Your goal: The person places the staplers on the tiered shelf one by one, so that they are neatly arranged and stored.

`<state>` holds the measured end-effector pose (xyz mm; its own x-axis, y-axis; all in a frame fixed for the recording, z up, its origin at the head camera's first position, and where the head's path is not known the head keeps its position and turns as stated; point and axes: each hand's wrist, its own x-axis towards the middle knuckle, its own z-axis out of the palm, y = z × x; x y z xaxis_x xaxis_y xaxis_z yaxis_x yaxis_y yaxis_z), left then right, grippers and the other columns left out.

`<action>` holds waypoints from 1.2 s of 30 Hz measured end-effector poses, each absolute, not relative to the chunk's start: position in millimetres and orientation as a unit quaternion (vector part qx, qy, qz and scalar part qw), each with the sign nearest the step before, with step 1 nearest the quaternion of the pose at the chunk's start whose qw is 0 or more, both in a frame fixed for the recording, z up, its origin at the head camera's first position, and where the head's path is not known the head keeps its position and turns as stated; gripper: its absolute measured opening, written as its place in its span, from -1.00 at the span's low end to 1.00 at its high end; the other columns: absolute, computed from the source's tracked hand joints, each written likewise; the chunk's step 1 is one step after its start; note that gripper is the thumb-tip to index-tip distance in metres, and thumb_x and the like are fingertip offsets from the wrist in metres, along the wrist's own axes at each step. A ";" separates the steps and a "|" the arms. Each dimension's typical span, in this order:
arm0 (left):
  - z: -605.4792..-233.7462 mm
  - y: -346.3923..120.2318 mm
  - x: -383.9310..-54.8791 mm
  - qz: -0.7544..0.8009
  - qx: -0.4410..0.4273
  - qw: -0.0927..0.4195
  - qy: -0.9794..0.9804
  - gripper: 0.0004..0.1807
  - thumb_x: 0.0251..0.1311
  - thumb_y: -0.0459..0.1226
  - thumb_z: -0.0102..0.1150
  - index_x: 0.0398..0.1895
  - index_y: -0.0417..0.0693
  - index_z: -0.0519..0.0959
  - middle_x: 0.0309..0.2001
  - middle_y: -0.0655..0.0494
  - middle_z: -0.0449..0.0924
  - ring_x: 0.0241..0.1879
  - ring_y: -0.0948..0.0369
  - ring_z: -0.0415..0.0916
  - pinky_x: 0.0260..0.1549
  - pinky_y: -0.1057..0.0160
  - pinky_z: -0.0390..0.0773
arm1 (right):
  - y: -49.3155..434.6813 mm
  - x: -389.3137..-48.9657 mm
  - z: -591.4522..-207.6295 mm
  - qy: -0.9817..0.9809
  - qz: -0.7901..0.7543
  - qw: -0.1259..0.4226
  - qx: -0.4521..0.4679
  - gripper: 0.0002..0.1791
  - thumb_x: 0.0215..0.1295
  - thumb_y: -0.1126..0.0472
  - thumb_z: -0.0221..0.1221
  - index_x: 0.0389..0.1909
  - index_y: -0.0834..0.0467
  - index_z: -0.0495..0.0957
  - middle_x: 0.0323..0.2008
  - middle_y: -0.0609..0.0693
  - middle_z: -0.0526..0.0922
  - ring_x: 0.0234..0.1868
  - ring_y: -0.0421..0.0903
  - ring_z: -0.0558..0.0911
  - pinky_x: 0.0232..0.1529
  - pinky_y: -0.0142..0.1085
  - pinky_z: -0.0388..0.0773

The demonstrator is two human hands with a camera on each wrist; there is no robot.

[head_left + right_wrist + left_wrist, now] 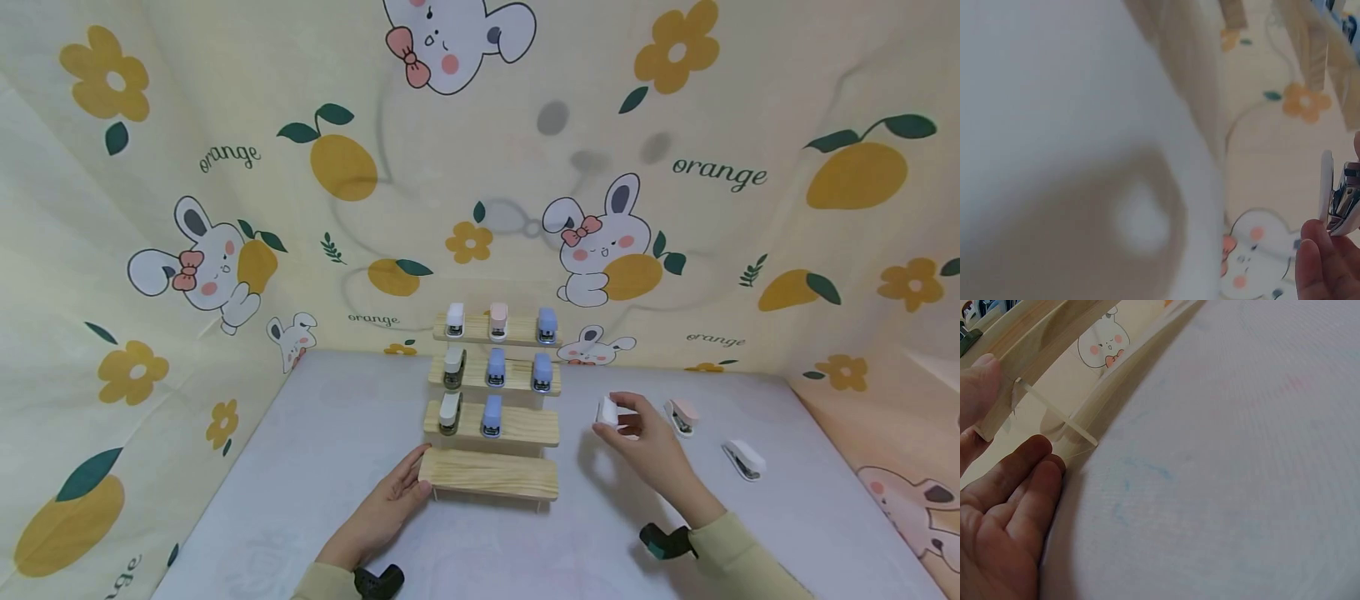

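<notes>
In the head view my left hand [388,502] grips the left end of the lowest board of a stepped wooden display rack [487,473]. Its thumb lies at the front edge; in the left wrist view the lower fingers [1035,494] bend beside the rack's thin leg. To the right of the rack, my right hand [651,440] holds a small white stapler [607,412] between thumb and fingers, above the table. The right wrist view catches that stapler's white side and metal parts at the frame edge.
Several mini staplers stand on the upper steps, including a pink one [498,321], a blue one [492,415] and a white one [449,412]. On the table at right lie a pink-topped stapler [682,416] and a white stapler [744,459]. A printed cloth [480,167] hangs behind.
</notes>
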<state>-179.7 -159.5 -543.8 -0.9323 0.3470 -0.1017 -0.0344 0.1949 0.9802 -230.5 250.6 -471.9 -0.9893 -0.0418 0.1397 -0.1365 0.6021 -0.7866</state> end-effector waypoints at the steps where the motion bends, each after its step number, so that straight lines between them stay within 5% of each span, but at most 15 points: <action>1: -543.8 -159.5 -179.8 0.626 0.103 0.152 0.758 -0.26 0.37 0.00 0.04 0.53 0.23 -0.01 0.45 -0.03 0.13 0.39 0.11 0.14 0.36 0.04 0.09 | 247.5 -228.7 -470.2 -0.893 0.443 0.054 0.054 -0.23 0.15 -0.18 0.33 0.29 0.10 0.32 0.06 0.12 0.51 -0.05 0.04 0.57 -0.17 -0.21 0.63; 36: -544.3 -160.0 -180.0 0.634 0.102 0.156 0.751 -0.27 0.38 -0.01 0.04 0.53 0.26 0.00 0.44 -0.06 0.14 0.39 0.09 0.14 0.36 0.03 0.09 | 182.7 -213.4 -452.0 -0.868 0.456 0.098 0.170 -0.30 0.07 -0.06 0.42 0.22 0.03 0.41 0.08 -0.15 0.54 -0.07 -0.18 0.55 -0.05 -0.21 0.58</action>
